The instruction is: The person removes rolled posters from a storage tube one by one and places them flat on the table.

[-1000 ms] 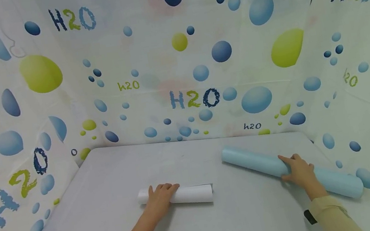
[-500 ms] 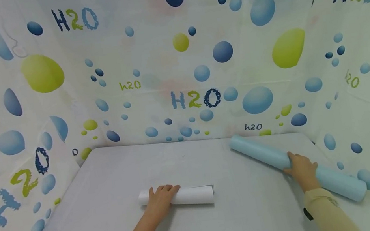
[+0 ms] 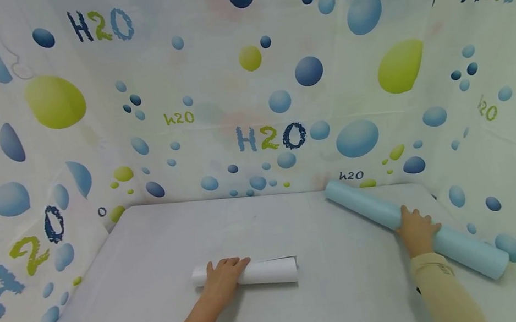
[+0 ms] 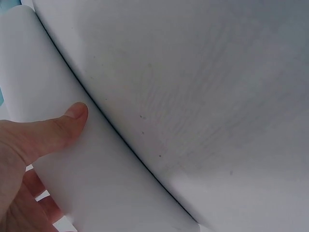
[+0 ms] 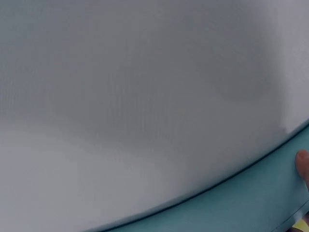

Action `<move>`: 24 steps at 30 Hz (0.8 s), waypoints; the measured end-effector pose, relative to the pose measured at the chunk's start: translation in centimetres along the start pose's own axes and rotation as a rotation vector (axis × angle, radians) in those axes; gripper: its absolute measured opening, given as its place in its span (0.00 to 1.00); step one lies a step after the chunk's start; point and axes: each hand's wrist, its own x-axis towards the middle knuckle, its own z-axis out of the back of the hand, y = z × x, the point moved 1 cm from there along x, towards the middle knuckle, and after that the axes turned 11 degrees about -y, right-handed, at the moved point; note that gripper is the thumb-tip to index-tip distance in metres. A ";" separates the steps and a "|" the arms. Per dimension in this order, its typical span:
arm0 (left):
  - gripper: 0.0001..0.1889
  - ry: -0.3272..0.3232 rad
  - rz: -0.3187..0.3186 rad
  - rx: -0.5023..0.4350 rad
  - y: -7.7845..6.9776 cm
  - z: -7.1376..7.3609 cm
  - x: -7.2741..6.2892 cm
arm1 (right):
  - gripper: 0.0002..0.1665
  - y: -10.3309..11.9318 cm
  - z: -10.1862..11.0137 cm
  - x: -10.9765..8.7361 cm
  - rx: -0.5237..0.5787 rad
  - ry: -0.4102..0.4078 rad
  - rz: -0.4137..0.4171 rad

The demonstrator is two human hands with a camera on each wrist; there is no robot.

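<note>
A short roll of white paper (image 3: 272,271) lies crosswise on the white tabletop. My left hand (image 3: 222,280) grips it left of its middle, fingers over the far side. In the left wrist view the thumb (image 4: 63,129) lies along the white surface, with the fingers partly hidden beyond the roll. To the right, a longer light-blue roll (image 3: 361,202) lies slanted, its far end by the back edge. My right hand (image 3: 417,229) holds it around the middle. Only a bit of that hand shows in the right wrist view, at the edge of the blue roll (image 5: 241,198).
White tabletop (image 3: 228,226) lies between the two rolls and behind the white one. A curtain (image 3: 204,69) printed with bubbles and H2O lettering hangs at the back and both sides. The blue roll's near end reaches the table's right side.
The blue roll's far end has swung right and away from me, up to the back edge, with my right hand moving along. My left hand and the white paper have stayed put.
</note>
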 end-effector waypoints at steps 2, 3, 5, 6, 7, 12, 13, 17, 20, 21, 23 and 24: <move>0.25 0.002 0.003 -0.004 -0.1 0.1 0.0 | 0.39 0.0 -0.2 0.2 -0.004 0.012 -0.019; 0.25 0.003 0.004 -0.006 -0.1 0.2 0.0 | 0.40 0.1 -0.2 0.3 -0.006 0.017 -0.027; 0.25 0.007 0.006 -0.006 -0.2 0.3 0.0 | 0.39 0.2 -0.1 0.4 -0.006 0.034 -0.043; 0.25 0.009 0.008 -0.011 -0.2 0.3 0.0 | 0.39 0.2 -0.1 0.5 -0.008 0.042 -0.047; 0.25 0.011 0.009 -0.015 -0.3 0.4 0.0 | 0.39 0.3 0.0 0.5 -0.010 0.048 -0.051; 0.25 0.019 0.012 -0.017 -0.2 0.4 0.0 | 0.39 0.5 0.0 0.5 -0.015 0.051 -0.048; 0.25 0.022 0.014 -0.015 -0.2 0.5 0.0 | 0.40 0.5 -0.1 0.6 -0.015 0.050 -0.046; 0.25 0.033 0.013 -0.006 -0.1 0.4 0.1 | 0.40 0.4 -0.3 0.5 -0.033 0.045 -0.047; 0.25 0.039 0.007 0.005 -0.1 0.5 0.2 | 0.41 0.3 -0.2 0.4 -0.046 0.023 -0.036; 0.25 0.040 0.005 0.007 -0.1 0.6 0.2 | 0.41 0.3 -0.2 0.4 -0.045 0.014 -0.031; 0.26 0.047 0.005 0.011 -0.2 0.7 0.2 | 0.41 0.4 0.0 0.4 -0.037 0.000 -0.023; 0.26 0.050 0.003 0.014 -0.2 0.7 0.3 | 0.41 0.4 0.1 0.4 -0.036 -0.004 -0.019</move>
